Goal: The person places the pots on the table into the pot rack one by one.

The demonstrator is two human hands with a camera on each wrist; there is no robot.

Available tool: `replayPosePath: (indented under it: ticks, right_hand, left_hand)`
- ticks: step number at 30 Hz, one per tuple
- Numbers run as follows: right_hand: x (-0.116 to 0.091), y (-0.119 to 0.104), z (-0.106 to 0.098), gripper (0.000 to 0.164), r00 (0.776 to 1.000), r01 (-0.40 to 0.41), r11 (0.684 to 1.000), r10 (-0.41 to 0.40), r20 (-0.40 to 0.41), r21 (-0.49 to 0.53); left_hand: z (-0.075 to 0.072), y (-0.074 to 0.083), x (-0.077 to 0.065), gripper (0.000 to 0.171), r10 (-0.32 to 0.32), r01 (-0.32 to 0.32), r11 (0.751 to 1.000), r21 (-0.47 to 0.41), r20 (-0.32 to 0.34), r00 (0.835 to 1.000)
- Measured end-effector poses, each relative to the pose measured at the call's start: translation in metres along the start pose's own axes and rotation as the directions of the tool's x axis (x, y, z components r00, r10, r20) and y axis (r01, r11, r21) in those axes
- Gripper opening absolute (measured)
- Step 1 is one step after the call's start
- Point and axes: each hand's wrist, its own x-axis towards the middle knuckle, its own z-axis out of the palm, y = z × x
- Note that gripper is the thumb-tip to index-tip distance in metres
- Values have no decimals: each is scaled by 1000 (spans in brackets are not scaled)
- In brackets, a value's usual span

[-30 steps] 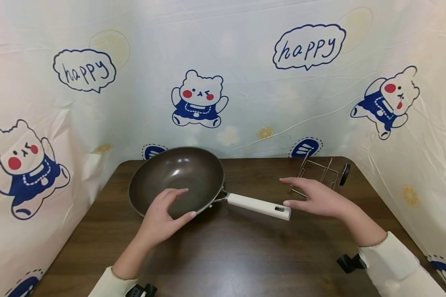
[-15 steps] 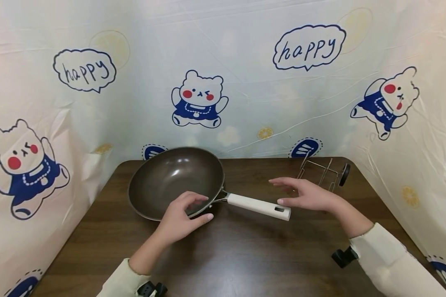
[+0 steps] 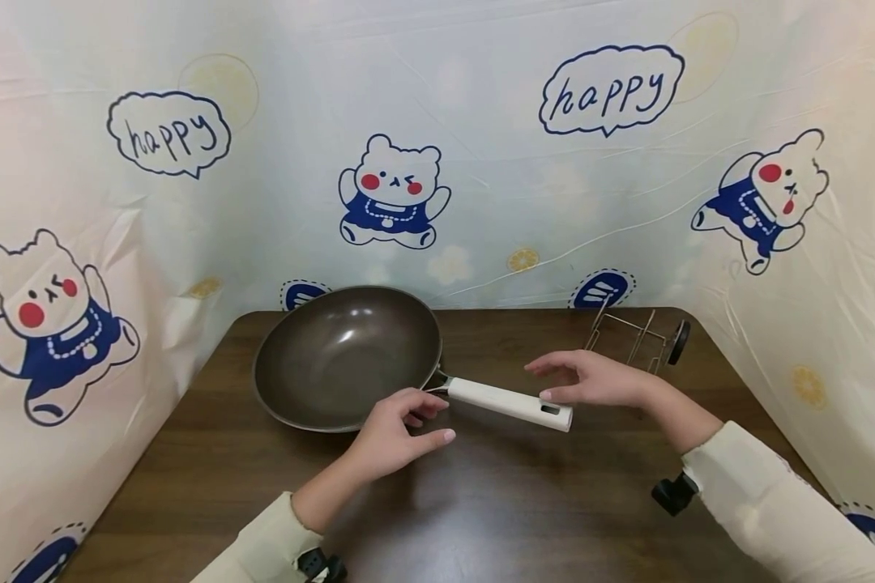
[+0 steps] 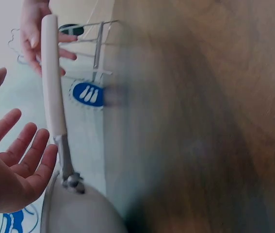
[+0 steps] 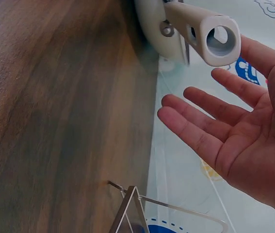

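Pan (image 3: 335,360) sits far left on the table (image 3: 510,518), brown inside, w/ its white handle (image 3: 499,400) running right & a bit near. My hands are apart from each other & neither grips anything. L hand (image 3: 397,433) is at the near right of the pan's rim, just beside the handle's metal neck, fingers loosely bent, thumb spread away; can't tell if a fingertip touches. R hand (image 3: 598,378) is by the handle's right end, fingers relaxed & pointing left, thumb apart from them; contact w/ handle unclear too. Wire rack (image 3: 643,330) w/ a round black part (image 3: 678,342) is far right, partly hidden behind that hand. Cream sleeves (image 3: 744,478) on both arms. Backdrop (image 3: 481,89) behind the table has bears, "happy" bubbles, orange slices, etc.
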Motion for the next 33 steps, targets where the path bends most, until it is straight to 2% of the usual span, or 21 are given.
replayPosePath:
  ticks: [4, 9, 13, 16, 19, 23, 28, 33]
  right_hand:
    - [3, 2, 0, 48, 999, -15, 1000, 14, 33, 15]
    - [6, 3, 0, 47, 998, -37, 998, 34, 58, 44]
    - [6, 3, 0, 48, 996, -40, 997, 35, 77, 59]
    - [6, 3, 1, 48, 996, -40, 997, 35, 86, 64]
    - [7, 4, 1, 47, 995, -46, 996, 38, 93, 79]
    - [8, 5, 3, 48, 993, -51, 994, 40, 109, 100]
    - [8, 8, 5, 48, 992, -55, 992, 42, 123, 110]
    - [7, 9, 6, 49, 988, -79, 989, 61, 138, 127]
  left_hand:
    - [10, -3, 1, 31, -57, 61, 993, -101, 42, 997]
    - [23, -8, 3, 30, -140, 156, 967, -203, 91, 986]
    - [34, -12, 5, 33, -198, 234, 930, -285, 147, 969]
    - [41, -14, 6, 39, -221, 279, 885, -372, 192, 956]
    - [48, -19, 8, 44, -240, 321, 830, -455, 229, 943]
    - [57, -26, 12, 49, -261, 372, 740, -561, 272, 926]
    - [66, -30, 17, 55, -284, 434, 589, -682, 329, 901]
    - [76, -30, 24, 48, -349, 456, 449, -768, 319, 881]
